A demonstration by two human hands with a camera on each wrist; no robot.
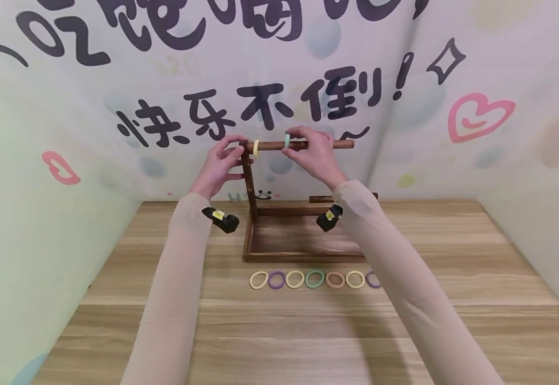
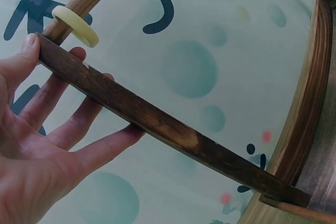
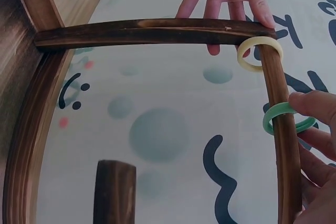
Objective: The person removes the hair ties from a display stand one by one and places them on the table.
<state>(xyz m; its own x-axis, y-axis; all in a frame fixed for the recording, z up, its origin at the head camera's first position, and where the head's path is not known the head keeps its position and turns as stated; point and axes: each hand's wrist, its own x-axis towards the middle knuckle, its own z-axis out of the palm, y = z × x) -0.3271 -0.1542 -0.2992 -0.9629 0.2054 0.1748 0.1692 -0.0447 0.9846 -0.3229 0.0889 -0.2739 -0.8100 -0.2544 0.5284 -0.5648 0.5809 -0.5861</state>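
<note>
A dark wooden stand has an upright post and a rod reaching right from its top. My left hand grips the post near its top, thumb at the corner and fingers behind. A yellow ring hangs on the rod close to the post. Farther along, a green ring encircles the rod, and my right hand pinches it between thumb and fingers. On the table in front of the stand lie several yellow, purple, green and pink rings, among them a green ring.
The stand's tray base sits on the wooden table. A lower, shorter rod juts out at the stand's right side, partly behind the right forearm. A printed cloth wall rises close behind the stand.
</note>
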